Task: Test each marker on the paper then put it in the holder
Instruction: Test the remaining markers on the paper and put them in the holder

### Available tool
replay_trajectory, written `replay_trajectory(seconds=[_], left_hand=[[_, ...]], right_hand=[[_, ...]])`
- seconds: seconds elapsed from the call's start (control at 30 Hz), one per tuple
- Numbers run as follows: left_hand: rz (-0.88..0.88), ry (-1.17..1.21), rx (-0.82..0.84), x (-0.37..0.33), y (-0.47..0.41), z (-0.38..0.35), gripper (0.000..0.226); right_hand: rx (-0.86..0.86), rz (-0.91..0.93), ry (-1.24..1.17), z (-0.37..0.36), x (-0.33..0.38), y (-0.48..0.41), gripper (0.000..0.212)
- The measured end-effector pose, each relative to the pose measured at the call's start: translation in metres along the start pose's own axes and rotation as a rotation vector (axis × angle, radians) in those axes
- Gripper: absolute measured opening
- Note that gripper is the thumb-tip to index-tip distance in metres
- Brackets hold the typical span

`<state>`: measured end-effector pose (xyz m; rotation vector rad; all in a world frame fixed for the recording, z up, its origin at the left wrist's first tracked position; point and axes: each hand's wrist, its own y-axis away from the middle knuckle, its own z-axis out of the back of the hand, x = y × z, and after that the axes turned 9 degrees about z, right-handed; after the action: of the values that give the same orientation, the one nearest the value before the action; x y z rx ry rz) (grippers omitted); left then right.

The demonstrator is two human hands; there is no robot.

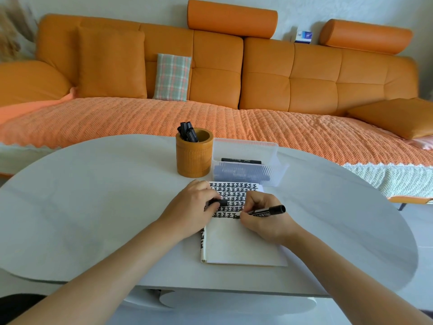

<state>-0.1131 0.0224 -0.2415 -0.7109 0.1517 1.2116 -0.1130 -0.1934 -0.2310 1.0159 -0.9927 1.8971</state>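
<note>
Left to right across the white tabletop [93, 207].

Left hand [189, 212]: pressed on the left part of the paper [241, 245], fingers curled around a short black piece, judged to be the marker's cap [221, 202]; pins the sheet while gripping the cap.

Paper: notebook page near the front edge of the tabletop, upper half filled with rows of black test marks, lower half blank. Judged thin and floppy, apt to slide on the smooth top unless pinned.

Holder [194, 156]: upright round wooden cup near the middle of the tabletop, just behind the paper; several capped black markers [187, 132] standing inside, leaning left, room left on the right side.

Right hand [260, 219]: closed in a writing grip on the marker [269, 211], tip hidden by the fingers at the end of the lowest row of marks, rear end pointing right. Judged light, rigid, smooth plastic; best held at the lower barrel for writing, at mid-barrel for dropping into the holder.

Clear plastic box [248, 167]: just right of the holder, touching or nearly touching the top edge of the paper; lid tilted open behind; black markers lying flat inside, one [241, 160] plainly visible at the top, the count below blurred by the ribbed wall.
</note>
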Motion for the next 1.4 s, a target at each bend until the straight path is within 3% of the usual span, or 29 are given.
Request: replay_trajectory(seconds=[0.1,0.27,0.33,0.4,0.53,0.7,0.8,1.0,1.4], left_hand=[[-0.001,0.005,0.005,0.0,0.001,0.001,0.016],[-0.005,0.016,-0.002,-0.002,0.001,0.006,0.018],[-0.005,0.029,-0.015,-0.001,-0.001,0.01,0.019],[0.008,0.044,-0.03,0.0,-0.003,0.013,0.02],[0.015,0.067,-0.045,0.004,-0.009,0.018,0.017],[0.036,0.101,-0.045,0.007,-0.014,0.023,0.017],[0.055,0.126,-0.052,0.008,-0.015,0.024,0.018],[0.052,0.135,-0.057,0.006,-0.017,0.023,0.018],[-0.003,0.123,0.046,-0.002,-0.017,0.024,0.017]], right_hand=[[-0.008,0.007,-0.037,0.0,0.004,0.0,0.018],[-0.177,-0.028,-0.199,0.007,0.008,-0.003,0.015],[-0.203,-0.006,-0.182,0.011,0.013,-0.006,0.009],[-0.219,0.003,-0.137,0.016,0.016,-0.01,0.017],[-0.07,0.044,-0.095,0.027,0.016,-0.014,0.035],[0.021,-0.113,-0.179,0.036,0.022,-0.022,0.039],[0.041,-0.037,-0.018,0.034,0.024,-0.025,0.025],[0.001,0.036,0.381,0.027,0.014,-0.031,0.026],[0.055,0.114,0.496,0.019,0.021,-0.031,0.019]])
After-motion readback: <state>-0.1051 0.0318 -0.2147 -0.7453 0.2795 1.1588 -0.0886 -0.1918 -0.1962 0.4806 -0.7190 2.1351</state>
